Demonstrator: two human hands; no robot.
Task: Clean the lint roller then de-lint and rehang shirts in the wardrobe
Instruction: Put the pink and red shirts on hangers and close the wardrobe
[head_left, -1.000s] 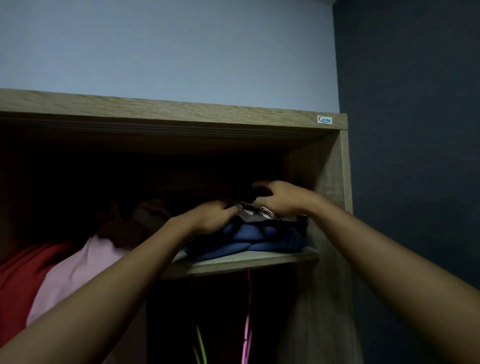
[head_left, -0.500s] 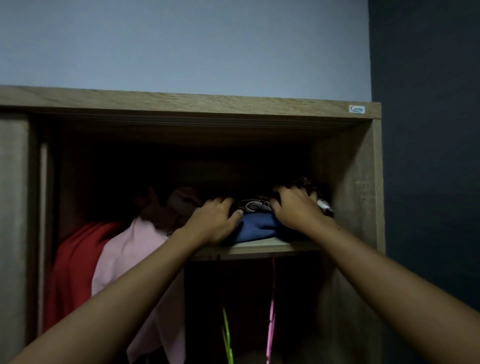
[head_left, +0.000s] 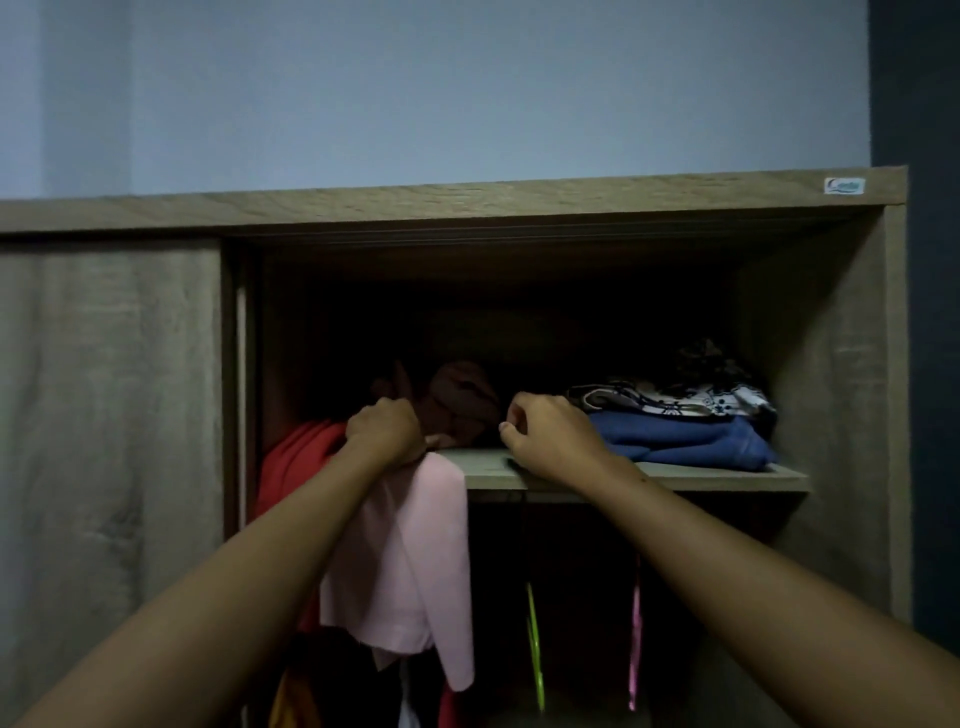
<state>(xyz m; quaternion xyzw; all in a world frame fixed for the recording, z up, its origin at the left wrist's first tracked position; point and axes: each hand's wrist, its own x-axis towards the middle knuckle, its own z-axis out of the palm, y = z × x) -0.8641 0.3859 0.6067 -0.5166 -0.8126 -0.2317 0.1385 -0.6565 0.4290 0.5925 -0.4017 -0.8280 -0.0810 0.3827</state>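
Note:
A pink shirt (head_left: 410, 551) hangs in the open wardrobe, with a red shirt (head_left: 296, 462) behind it on the left. My left hand (head_left: 387, 431) grips the top of the pink shirt at its shoulder, fingers curled. My right hand (head_left: 550, 439) hovers over the front edge of the wooden shelf (head_left: 727, 475), fingers curled with nothing visible in them. It is just left of a folded blue garment (head_left: 685, 441), which has a black-and-white patterned cloth (head_left: 670, 397) on top. No lint roller is in view.
A brown garment (head_left: 462, 400) sits in the dark between my hands. The wardrobe's sliding door (head_left: 104, 415) covers the left side. Under the shelf hang a green hanger (head_left: 535, 654) and a pink hanger (head_left: 632, 654). A dark wall borders the right.
Both hands have left the folded pile and moved left. The left hand now holds the top of the pink shirt. The view has drawn back and shows more of the wardrobe.

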